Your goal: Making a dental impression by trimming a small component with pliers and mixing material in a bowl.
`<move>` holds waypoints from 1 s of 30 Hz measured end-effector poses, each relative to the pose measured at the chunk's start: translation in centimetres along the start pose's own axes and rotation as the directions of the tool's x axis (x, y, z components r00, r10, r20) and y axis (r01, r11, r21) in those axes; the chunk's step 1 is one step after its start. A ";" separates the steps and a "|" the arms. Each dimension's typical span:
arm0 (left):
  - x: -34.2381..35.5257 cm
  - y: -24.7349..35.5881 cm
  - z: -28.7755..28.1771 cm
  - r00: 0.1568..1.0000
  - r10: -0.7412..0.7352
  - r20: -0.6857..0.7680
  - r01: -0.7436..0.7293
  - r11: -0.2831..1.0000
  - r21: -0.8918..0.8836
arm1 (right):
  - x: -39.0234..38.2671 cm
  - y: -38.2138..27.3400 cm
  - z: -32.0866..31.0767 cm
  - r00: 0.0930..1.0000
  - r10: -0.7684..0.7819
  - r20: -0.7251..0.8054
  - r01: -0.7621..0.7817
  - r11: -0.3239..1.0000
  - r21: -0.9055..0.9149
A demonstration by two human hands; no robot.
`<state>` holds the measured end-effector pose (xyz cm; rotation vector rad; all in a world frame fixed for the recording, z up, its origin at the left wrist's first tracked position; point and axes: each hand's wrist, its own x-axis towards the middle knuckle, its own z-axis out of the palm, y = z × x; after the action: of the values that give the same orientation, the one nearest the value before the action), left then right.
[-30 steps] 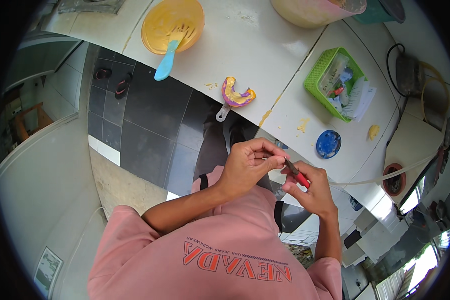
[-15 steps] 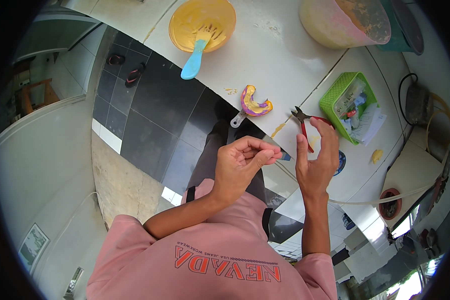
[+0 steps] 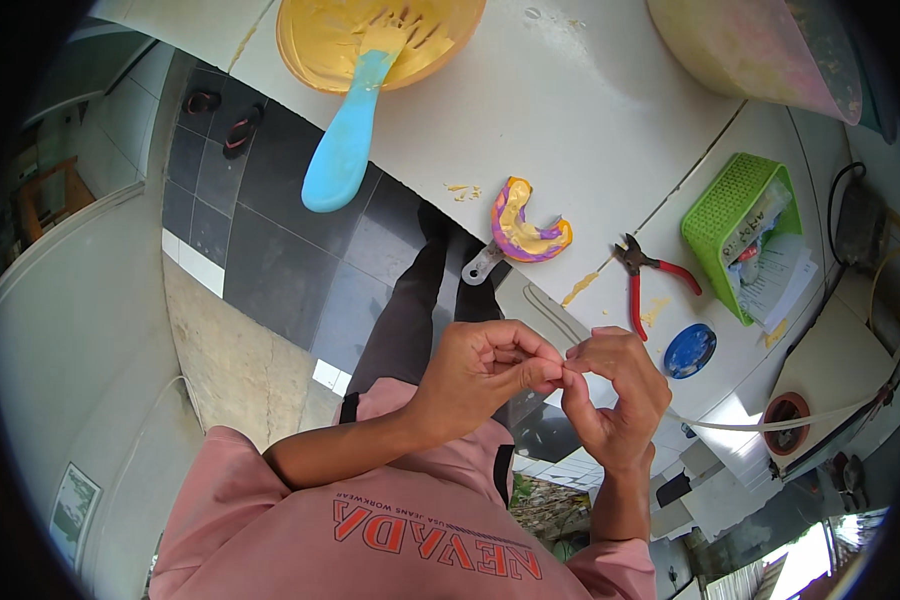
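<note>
My left hand (image 3: 480, 378) is closed in a pinch, thumb against the bent fingers. At its fingertips my right hand (image 3: 618, 398) meets it, with thumb and forefinger also pinched. Whatever lies between the fingertips is too small or hidden to make out. Beyond the hands, at the worktop's edge, rests a dental impression tray (image 3: 526, 228) lined with yellow and purple material, its metal handle sticking out over the edge. Nearer my right hand lie red-handled cutting pliers (image 3: 642, 272), jaws pointing away, and a round blue lid (image 3: 690, 351).
An orange bowl (image 3: 292, 62) of yellow paste stands far left, a blue spatula (image 3: 342, 150) leaning out over the edge. A green basket (image 3: 708, 232) with papers and packets sits at the right. Behind it is a large pinkish tub (image 3: 745, 50). Yellow smears dot the white worktop (image 3: 580, 130).
My right hand has come in toward my left, its fingers going from spread to pinched, and the fingertips now meet. My view has shifted, so the worktop things look larger.
</note>
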<state>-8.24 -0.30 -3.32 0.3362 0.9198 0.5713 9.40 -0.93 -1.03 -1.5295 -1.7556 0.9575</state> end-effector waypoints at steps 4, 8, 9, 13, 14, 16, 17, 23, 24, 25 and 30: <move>0.7 -1.3 -0.8 0.999 -0.004 0.050 0.004 1.000 0.003 | 0.1 1.2 0.6 1.000 0.023 0.018 -0.023 1.000 -0.010; 2.0 -3.3 -0.4 0.980 0.190 0.064 -0.193 0.980 0.047 | 1.5 2.6 1.4 0.991 0.002 -0.134 -0.015 0.995 -0.096; 2.4 -3.7 -0.4 0.957 0.271 0.101 -0.280 0.955 0.098 | 2.2 2.4 1.3 0.992 -0.001 -0.127 -0.019 0.988 -0.156; 3.2 -5.4 -0.4 0.843 0.514 0.161 -0.536 0.773 0.338 | 4.4 2.8 2.0 0.984 -0.109 -0.142 0.064 0.954 -0.292; 3.0 -6.1 -0.2 0.846 0.515 0.139 -0.531 0.789 0.309 | 4.8 3.0 2.2 0.987 -0.131 -0.092 0.094 0.940 -0.328; 2.9 -6.6 0.2 0.838 0.531 0.127 -0.542 0.779 0.314 | 5.2 3.1 2.2 0.987 -0.156 -0.031 0.134 0.921 -0.367; 2.9 -6.7 0.3 0.833 0.540 0.122 -0.548 0.770 0.327 | 5.4 3.1 2.1 0.986 -0.164 -0.017 0.146 0.914 -0.379; 3.1 -7.6 0.4 0.815 0.556 0.164 -0.576 0.742 0.343 | 6.0 3.0 2.3 0.977 -0.204 0.058 0.209 0.882 -0.423; 3.1 -7.6 0.4 0.809 0.564 0.165 -0.584 0.738 0.339 | 6.0 3.0 2.2 0.976 -0.201 0.078 0.215 0.875 -0.433; 3.2 -7.7 0.5 0.813 0.558 0.168 -0.579 0.742 0.337 | 6.1 3.0 2.1 0.975 -0.209 0.078 0.222 0.871 -0.437; 3.1 -7.9 0.8 0.810 0.564 0.163 -0.584 0.747 0.316 | 6.2 2.7 2.1 0.970 -0.214 0.117 0.244 0.856 -0.455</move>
<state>-3.63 -4.82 -8.83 0.9870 0.8555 0.9611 8.29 5.09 -4.51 -1.5278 -2.2741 0.4823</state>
